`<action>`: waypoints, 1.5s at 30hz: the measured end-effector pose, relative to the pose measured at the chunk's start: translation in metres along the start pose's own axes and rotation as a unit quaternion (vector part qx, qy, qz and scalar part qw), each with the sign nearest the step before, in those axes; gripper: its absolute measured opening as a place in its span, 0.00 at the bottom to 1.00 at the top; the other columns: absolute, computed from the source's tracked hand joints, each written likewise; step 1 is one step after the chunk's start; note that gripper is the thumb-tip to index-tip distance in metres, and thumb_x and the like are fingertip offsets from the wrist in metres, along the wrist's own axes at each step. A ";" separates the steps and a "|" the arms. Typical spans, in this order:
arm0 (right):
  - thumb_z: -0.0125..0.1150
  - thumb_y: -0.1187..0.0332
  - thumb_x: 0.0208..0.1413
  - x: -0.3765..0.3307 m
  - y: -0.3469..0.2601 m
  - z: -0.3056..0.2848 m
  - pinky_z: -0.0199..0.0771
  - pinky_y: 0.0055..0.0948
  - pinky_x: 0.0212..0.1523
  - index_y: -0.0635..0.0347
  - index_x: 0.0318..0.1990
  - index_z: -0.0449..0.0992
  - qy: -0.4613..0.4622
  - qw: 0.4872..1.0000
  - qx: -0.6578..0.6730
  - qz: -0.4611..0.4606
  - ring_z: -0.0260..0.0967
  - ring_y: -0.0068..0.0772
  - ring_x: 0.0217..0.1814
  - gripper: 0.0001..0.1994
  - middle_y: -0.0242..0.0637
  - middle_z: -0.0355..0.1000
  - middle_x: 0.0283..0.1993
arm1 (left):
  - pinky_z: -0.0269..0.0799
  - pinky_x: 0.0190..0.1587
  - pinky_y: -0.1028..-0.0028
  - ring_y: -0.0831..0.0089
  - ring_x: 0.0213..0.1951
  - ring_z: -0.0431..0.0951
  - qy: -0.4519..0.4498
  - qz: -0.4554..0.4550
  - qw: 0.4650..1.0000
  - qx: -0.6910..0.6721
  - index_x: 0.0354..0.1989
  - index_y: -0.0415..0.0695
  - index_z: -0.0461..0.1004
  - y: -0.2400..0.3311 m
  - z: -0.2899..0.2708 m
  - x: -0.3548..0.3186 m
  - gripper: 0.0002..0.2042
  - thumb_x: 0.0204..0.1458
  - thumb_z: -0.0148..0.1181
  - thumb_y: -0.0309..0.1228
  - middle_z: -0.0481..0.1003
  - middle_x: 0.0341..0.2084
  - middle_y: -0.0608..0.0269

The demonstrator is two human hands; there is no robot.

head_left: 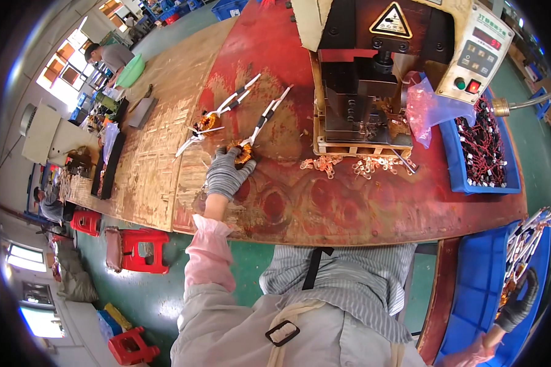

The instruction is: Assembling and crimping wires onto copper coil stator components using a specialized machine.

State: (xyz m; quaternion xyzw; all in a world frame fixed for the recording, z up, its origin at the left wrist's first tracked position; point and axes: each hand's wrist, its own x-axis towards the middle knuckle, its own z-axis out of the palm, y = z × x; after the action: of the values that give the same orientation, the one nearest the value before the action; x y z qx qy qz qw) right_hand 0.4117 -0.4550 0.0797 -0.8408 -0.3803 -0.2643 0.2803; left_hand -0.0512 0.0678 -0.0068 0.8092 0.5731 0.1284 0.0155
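Head view: left hand [225, 173], grey glove, fingers closed over copper-wound ring coil [243, 153] on red bench [349, 202]. Coil looks small, stiff, light; white-sleeved leads [267, 113] springy, best gripped at ring body. Right hand [519, 306] reaches into blue bin [471, 287]; whether fingers hold anything, cannot tell.

- We can't see the right hand [520, 303] fingers, buried among coils in the blue bin [480, 275] at pic's rim.
- Left hand [224, 173] covers part of the coil [243, 153].
- Press machine [373, 67] top cut off.
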 end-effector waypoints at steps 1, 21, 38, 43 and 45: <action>0.52 0.81 0.48 0.004 -0.034 0.013 0.62 0.30 0.52 0.64 0.40 0.70 -0.008 1.000 -0.008 -0.027 0.65 0.33 0.48 0.11 0.40 0.69 0.44 | 0.66 0.46 0.63 0.51 0.45 0.68 -0.016 -0.002 1.000 -0.007 0.40 0.42 0.71 0.003 0.001 0.006 0.25 0.36 0.62 0.46 0.65 0.45 0.44; 0.45 0.64 0.46 0.000 -0.413 0.156 0.59 0.50 0.50 0.63 0.45 0.68 -0.151 0.822 0.278 -0.474 0.64 0.42 0.45 0.18 0.46 0.66 0.41 | 0.68 0.40 0.59 0.51 0.44 0.69 0.146 0.304 0.939 0.067 0.47 0.58 0.63 0.008 -0.125 -0.130 0.25 0.37 0.65 0.33 0.64 0.48 0.51; 0.52 0.63 0.47 0.025 -0.427 0.131 0.63 0.31 0.14 0.58 0.30 0.67 -0.270 0.744 0.547 -0.271 0.65 0.37 0.16 0.09 0.39 0.65 0.20 | 0.74 0.37 0.64 0.55 0.43 0.67 0.507 0.212 0.835 -0.021 0.34 0.35 0.64 0.037 -0.157 -0.141 0.16 0.49 0.55 0.37 0.62 0.37 0.45; 0.54 0.62 0.47 0.010 -0.413 0.148 0.64 0.33 0.15 0.57 0.30 0.66 -0.216 0.723 0.618 -0.221 0.66 0.39 0.18 0.09 0.39 0.66 0.20 | 0.50 0.58 0.59 0.56 0.56 0.58 0.067 0.063 0.580 -0.810 0.56 0.35 0.54 0.016 -0.060 -0.153 0.47 0.35 0.56 0.62 0.58 0.55 0.50; 0.55 0.62 0.47 0.000 -0.405 0.156 0.64 0.33 0.15 0.57 0.30 0.66 -0.229 0.740 0.587 -0.234 0.66 0.39 0.19 0.10 0.39 0.66 0.20 | 0.54 0.55 0.56 0.55 0.53 0.60 -0.032 0.103 0.409 -0.906 0.58 0.38 0.49 0.059 -0.035 -0.138 0.47 0.35 0.56 0.61 0.57 0.54 0.47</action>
State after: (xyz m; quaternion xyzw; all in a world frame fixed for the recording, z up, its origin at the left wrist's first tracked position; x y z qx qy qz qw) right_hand 0.1289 -0.1260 0.0800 -0.4293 -0.6978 0.1542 0.5523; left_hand -0.0477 -0.0854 0.0112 0.3796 0.0341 0.5472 0.7452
